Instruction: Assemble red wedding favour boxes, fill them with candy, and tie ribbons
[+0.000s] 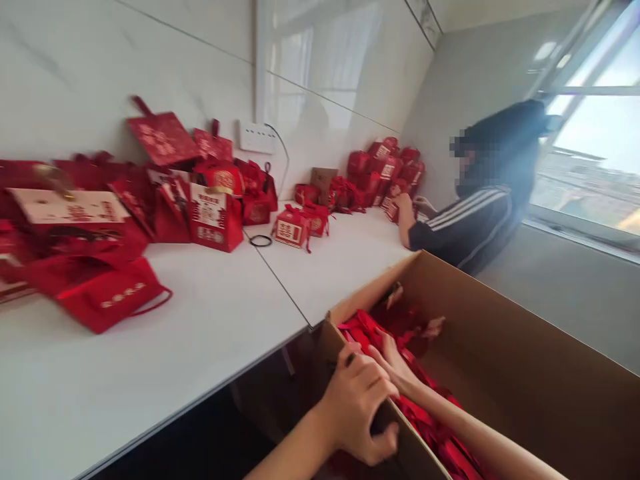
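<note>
My left hand [361, 399] is closed over the near wall of a large cardboard box [500, 347], its fingers hooked over the rim and its thumb lower down. Inside that box, my right hand [393, 360] reaches in over the wall, its visible fingers stretched out and apart against red ribboned gift boxes [425, 423]. The fingertips are partly lost among the red pieces. Several of these fill the near side of the cardboard box, and a few lie deeper, in shadow.
A white table [210, 360] runs along the wall. Red gift bags [215, 217] crowd its left part; a red pouch [117, 293] lies nearer. Small red boxes [291, 228] and a black ring [261, 241] sit mid-table. A co-worker [480, 207] handles red boxes at the far end.
</note>
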Demonstrator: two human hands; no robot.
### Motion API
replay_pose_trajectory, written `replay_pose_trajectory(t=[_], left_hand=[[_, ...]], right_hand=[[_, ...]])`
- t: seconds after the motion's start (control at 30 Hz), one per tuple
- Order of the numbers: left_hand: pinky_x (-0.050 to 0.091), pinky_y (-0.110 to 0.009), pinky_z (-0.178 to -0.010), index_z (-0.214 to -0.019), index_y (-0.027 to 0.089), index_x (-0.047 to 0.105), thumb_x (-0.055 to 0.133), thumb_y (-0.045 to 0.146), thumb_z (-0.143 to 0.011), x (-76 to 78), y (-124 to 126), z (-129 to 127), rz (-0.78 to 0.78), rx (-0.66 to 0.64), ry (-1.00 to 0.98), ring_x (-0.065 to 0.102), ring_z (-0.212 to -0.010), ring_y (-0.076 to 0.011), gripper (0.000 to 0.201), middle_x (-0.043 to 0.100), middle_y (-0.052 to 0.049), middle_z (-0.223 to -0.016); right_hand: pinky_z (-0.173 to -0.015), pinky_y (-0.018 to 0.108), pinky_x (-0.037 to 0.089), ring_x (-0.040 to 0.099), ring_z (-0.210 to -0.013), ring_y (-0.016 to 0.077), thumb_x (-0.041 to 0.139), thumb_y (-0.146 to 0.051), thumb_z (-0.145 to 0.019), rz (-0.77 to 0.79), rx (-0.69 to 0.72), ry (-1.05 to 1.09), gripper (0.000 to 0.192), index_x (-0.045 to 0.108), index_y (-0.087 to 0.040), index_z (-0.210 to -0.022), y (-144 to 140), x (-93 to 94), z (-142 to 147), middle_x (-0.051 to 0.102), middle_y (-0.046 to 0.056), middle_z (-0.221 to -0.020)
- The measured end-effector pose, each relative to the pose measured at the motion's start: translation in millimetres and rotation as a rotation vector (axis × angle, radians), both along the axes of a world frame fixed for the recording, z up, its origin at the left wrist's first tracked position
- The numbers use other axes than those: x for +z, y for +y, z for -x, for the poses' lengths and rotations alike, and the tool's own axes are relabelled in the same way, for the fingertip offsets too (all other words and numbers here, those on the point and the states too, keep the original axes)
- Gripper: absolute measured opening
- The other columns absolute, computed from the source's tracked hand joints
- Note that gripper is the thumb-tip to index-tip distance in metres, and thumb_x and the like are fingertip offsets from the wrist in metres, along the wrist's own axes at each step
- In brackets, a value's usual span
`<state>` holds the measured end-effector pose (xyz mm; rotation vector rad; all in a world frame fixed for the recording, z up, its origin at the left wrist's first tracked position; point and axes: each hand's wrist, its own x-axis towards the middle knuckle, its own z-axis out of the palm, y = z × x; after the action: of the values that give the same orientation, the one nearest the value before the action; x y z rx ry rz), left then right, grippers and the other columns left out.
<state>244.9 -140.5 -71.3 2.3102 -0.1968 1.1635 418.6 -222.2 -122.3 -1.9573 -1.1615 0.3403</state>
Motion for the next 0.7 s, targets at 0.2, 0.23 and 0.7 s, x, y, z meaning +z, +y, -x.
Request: replay_pose_trajectory(t=[0.2,0.23,0.7], left_hand=[[0.032,-0.032,-0.103,-0.115,0.016,0.044,0.049,0.028,-0.078,36.7,38,30,-0.163,0.031,0.052,0.051,-0.115,-0.0185,0.039,0.062,-0.007,-0.113],[0.033,-0.032,-0.102,-0.115,0.017,0.044,0.049,0.026,-0.078,45.5,49,41,-0.203,0.073,0.054,0.05,-0.116,-0.0186,0.038,0.061,-0.008,-0.114],[0.03,-0.048,-0.102,-0.111,0.019,0.041,0.052,0.033,-0.078,80.0,239,249,-0.023,1.008,-0.392,0.042,-0.119,-0.0279,0.037,0.047,-0.013,-0.119]], right_hand=[[-0.098,0.057,0.038,0.042,-0.122,0.0329,0.037,-0.051,-0.087,-0.128,-0.043,-0.406,0.041,0.045,-0.02,-0.113,24,65.6,-26,0.042,0.015,-0.127],[-0.095,0.055,0.042,0.046,-0.119,0.0322,0.037,-0.048,-0.088,-0.181,0.016,-0.466,0.038,0.046,-0.021,-0.114,33,82.4,-19,0.042,0.015,-0.128],[-0.083,0.041,0.053,0.061,-0.097,0.0218,0.038,-0.041,-0.091,-0.24,0.807,-0.348,0.027,0.05,-0.024,-0.109,224,141.3,177,0.051,0.011,-0.121]])
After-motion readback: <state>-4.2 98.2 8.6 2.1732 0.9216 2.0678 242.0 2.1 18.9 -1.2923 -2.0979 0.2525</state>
